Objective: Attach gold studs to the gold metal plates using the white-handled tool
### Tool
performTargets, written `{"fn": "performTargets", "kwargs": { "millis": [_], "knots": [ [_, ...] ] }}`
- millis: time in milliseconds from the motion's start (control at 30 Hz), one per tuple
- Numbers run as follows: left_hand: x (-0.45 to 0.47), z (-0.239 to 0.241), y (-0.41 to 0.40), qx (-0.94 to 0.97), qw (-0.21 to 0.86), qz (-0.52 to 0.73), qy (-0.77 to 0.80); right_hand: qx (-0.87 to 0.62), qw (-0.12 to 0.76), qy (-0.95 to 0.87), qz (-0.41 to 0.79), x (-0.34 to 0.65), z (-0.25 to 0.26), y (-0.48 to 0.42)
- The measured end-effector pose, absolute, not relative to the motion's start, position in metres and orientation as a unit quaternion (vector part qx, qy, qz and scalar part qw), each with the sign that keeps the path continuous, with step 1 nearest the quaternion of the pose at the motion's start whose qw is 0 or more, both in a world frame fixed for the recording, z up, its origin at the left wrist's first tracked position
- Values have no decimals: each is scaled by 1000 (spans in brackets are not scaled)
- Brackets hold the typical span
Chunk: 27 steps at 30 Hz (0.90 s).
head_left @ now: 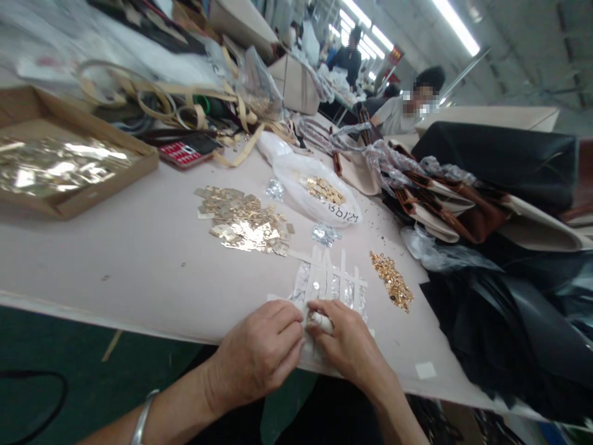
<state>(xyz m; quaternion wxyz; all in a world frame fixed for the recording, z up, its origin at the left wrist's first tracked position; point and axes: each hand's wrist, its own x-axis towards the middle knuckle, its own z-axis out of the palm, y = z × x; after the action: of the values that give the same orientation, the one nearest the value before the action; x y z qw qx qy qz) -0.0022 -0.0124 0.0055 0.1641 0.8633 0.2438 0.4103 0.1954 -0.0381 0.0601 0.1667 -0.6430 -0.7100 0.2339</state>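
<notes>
Lights point(456, 26) over table point(152, 266); moving room front-left. Left hand point(264, 346), right hand point(347, 337) at strips point(343, 275), near edge point(106, 319); fingers bunched, grip unclear.

"What's worn behind the left hand point(262, 349)?"
"A smooth, narrow, silver-coloured bangle point(145, 415), circling the bare forearm point(185, 402)."
"And on the right hand point(347, 337)?"
"What looks like a white wrap point(322, 322) around one of the fingers point(325, 305)."
"Lower down?"
"Dark clothing point(341, 413) over the legs."

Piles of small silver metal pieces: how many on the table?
2: a farther silver pile left of the white plastic bag, a nearer silver pile in front; more may be hidden.
</notes>
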Motion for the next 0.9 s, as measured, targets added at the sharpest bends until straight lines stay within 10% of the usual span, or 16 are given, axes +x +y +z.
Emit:
{"fn": "performTargets", "kwargs": {
  "millis": [233, 467, 633, 900],
  "knots": [
    [-5, 3, -10, 830, 235, 429, 267, -660, 45, -696, 279, 194, 77, 9],
    [-3, -1, -8, 836, 235, 421, 263, -733, 287, -615, 41, 216, 126, 98],
    [-11, 10, -1, 825, 254, 417, 286, -754, 159, -635, 54, 237, 92, 59],
    [-50, 33, 71, 859, -19, 199, 472, -778, 61, -623, -44, 292, 18, -22]
  ]
}}
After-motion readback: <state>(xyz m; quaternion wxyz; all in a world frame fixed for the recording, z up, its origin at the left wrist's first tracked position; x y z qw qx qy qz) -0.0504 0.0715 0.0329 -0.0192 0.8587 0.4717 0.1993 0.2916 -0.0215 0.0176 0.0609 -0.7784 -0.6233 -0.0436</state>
